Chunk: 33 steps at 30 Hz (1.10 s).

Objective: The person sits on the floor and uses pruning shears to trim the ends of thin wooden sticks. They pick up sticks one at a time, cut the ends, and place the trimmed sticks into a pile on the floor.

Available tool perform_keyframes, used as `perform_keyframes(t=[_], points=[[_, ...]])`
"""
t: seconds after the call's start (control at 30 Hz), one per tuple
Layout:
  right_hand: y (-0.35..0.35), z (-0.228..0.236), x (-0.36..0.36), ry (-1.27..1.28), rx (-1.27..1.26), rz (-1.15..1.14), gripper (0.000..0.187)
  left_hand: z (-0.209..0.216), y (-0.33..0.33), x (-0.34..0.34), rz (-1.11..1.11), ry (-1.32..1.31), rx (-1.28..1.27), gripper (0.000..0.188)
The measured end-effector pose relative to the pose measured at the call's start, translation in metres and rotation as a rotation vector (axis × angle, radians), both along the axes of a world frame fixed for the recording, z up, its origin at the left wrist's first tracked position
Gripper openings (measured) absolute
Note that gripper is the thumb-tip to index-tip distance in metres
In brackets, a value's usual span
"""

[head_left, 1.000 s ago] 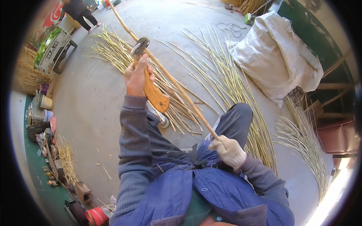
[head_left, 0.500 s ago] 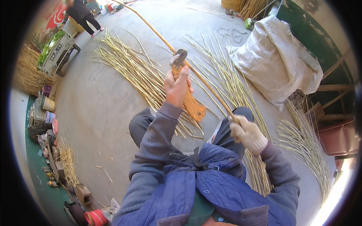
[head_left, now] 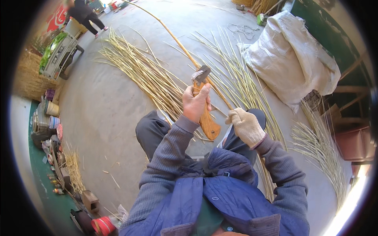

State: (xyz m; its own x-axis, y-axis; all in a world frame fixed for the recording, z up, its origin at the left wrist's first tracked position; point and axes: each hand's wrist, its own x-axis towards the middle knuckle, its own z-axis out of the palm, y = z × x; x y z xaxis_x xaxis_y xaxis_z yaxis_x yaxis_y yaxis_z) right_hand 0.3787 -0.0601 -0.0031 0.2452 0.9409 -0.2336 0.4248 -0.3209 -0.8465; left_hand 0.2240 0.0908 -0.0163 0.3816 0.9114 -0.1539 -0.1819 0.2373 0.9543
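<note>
My left hand (head_left: pixel 195 105), bare, is wrapped round the flat wooden handle of a hand tool (head_left: pixel 209 126). A dark metal head tops this tool, and I cannot tell its exact kind. Past the head runs a long, thin brown stick (head_left: pixel 170 32), seemingly touching it. It slants from the far edge of the floor down to my right hand (head_left: pixel 248 126). That hand wears a pale knit glove and is closed on the stick's near end, just above my right knee.
Stripped-looking stalks lie in a bundle (head_left: pixel 138 69) beyond my left hand, with greener stalks (head_left: pixel 240 74) to its right. A white woven sack (head_left: pixel 289 59) slumps at the right. A small truck (head_left: pixel 61 57) and a standing person (head_left: pixel 84 15) are far left. Buckets and clutter line the left wall.
My left hand has brought the tool nearer to me and to the right along the stick. My gloved right hand has shifted slightly left and away from me, so the hands are closer together.
</note>
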Motion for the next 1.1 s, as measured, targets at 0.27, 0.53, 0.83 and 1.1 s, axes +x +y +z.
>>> perform_keyframes(t=[0.27,0.53,0.83,1.1], points=[[-0.225,-0.059,0.040,-0.264,-0.108,0.155,0.035,-0.015,0.145,-0.041,0.334,-0.013,0.000,0.021],[-0.191,-0.040,0.032,0.151,-0.287,-0.157,0.030,-0.032,0.093,-0.021,0.100,0.058,0.001,0.020],[0.016,-0.047,0.011,-0.171,0.018,0.079,0.031,-0.027,0.026,0.006,0.106,0.058,-0.025,0.027],[-0.235,-0.065,0.051,-0.390,-0.220,0.211,0.033,-0.009,0.183,-0.114,0.324,0.061,0.077,0.019]])
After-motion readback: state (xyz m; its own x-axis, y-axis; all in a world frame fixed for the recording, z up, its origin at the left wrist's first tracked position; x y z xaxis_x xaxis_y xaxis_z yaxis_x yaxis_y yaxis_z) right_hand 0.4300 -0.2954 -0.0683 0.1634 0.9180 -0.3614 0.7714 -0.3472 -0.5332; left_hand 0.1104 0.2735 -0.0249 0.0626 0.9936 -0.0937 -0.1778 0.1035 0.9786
